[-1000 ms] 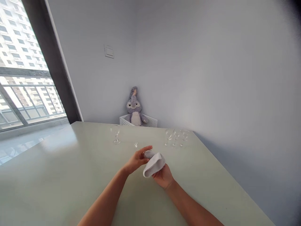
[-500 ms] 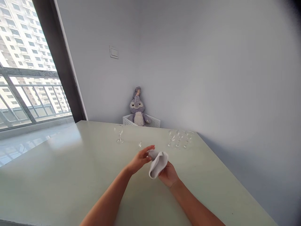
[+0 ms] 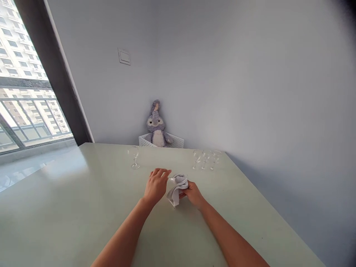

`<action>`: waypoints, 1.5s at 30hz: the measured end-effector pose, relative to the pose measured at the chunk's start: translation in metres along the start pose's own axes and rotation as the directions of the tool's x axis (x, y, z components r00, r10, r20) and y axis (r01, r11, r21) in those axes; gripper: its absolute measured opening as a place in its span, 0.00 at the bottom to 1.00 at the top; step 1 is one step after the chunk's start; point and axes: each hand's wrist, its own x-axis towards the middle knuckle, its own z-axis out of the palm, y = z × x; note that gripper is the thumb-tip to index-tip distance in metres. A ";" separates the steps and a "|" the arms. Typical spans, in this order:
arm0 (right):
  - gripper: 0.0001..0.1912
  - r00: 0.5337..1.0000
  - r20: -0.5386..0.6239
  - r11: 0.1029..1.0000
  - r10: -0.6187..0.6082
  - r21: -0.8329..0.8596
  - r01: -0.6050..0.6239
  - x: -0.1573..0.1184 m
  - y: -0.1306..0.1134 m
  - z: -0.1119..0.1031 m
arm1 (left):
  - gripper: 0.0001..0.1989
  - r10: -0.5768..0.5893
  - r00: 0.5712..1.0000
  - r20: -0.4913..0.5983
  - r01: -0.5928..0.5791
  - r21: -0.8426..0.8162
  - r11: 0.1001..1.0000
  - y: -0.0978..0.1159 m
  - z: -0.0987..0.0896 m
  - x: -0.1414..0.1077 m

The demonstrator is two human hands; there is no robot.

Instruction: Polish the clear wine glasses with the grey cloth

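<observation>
My left hand [image 3: 156, 184] has its fingers closed on the base end of a wine glass, whose short clear stem [image 3: 171, 179] shows beside the fingertips. A light grey cloth [image 3: 179, 185] is bunched around the bowl of that glass and hides it. My right hand [image 3: 193, 193] grips the cloth from the right, with the fingers partly tucked into its folds. Both hands are above the pale green table [image 3: 105, 207]. One clear wine glass [image 3: 135, 158] stands upright at the back left, and three more wine glasses [image 3: 205, 160] stand close together at the back right.
Behind the table's far edge, a grey plush toy [image 3: 157, 128] sits in a white perforated basket [image 3: 178, 141]. Grey walls meet behind it, with a light switch [image 3: 124, 56] on the left one. A window with a railing is at the far left.
The head view has shifted slightly right. My left hand has turned, its back now facing up, and the glass stem shows between it and the cloth. The cloth is now folded more tightly around the glass.
</observation>
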 end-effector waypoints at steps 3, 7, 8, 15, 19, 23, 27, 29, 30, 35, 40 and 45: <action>0.14 0.993 0.111 0.997 -0.029 0.069 0.022 -0.001 -0.009 -0.010 | 0.16 0.185 0.979 0.084 -0.192 0.092 0.977 -0.005 -0.001 0.001; 0.14 0.975 0.219 0.998 -0.042 0.064 0.029 -0.005 -0.018 -0.019 | 0.12 0.154 0.965 0.211 -0.181 0.113 0.977 -0.009 0.001 0.001; 0.14 0.974 0.221 0.997 -0.046 0.069 0.031 -0.004 -0.019 -0.021 | 0.12 0.134 0.967 0.217 -0.162 0.117 0.980 -0.009 0.001 0.001; 0.14 0.939 -0.166 0.951 -0.300 -0.126 0.282 -0.001 -0.024 -0.031 | 0.15 -0.170 0.962 0.211 0.143 0.138 0.980 -0.026 -0.004 0.002; 0.22 0.791 0.106 0.544 -0.602 -0.671 0.504 -0.012 -0.033 -0.018 | 0.15 -0.233 0.955 0.186 0.210 0.135 0.968 -0.033 -0.001 0.002; 0.26 0.775 0.409 0.171 -0.481 -0.824 0.540 -0.023 -0.037 0.000 | 0.13 -0.124 0.960 0.252 0.084 0.162 0.983 -0.020 0.011 -0.002; 0.18 0.782 0.331 0.152 -0.529 -0.869 0.471 -0.021 -0.032 0.003 | 0.12 0.045 0.953 0.299 -0.080 0.107 0.991 0.004 0.021 -0.006; 0.17 0.786 0.228 0.206 -0.575 -0.889 0.408 -0.018 -0.029 -0.001 | 0.13 0.180 0.947 0.265 -0.206 0.074 0.976 0.013 0.022 -0.007; 0.17 0.789 0.177 0.247 -0.588 -0.890 0.384 -0.017 -0.029 -0.003 | 0.13 0.234 0.943 0.236 -0.255 0.064 0.965 0.015 0.022 -0.008; 0.15 0.799 -0.075 0.558 -0.597 -0.754 0.347 -0.012 -0.031 -0.012 | 0.13 0.292 0.946 0.143 -0.304 0.074 0.950 0.013 0.023 -0.009; 0.13 0.870 -0.381 0.944 -0.313 -0.230 0.238 -0.003 -0.030 -0.019 | 0.15 0.211 0.969 0.131 -0.217 0.031 0.976 0.008 0.029 -0.010; 0.14 0.894 -0.446 0.898 0.036 0.407 0.166 0.006 -0.014 -0.011 | 0.14 -0.021 0.990 0.139 0.029 -0.060 0.998 0.011 0.034 -0.010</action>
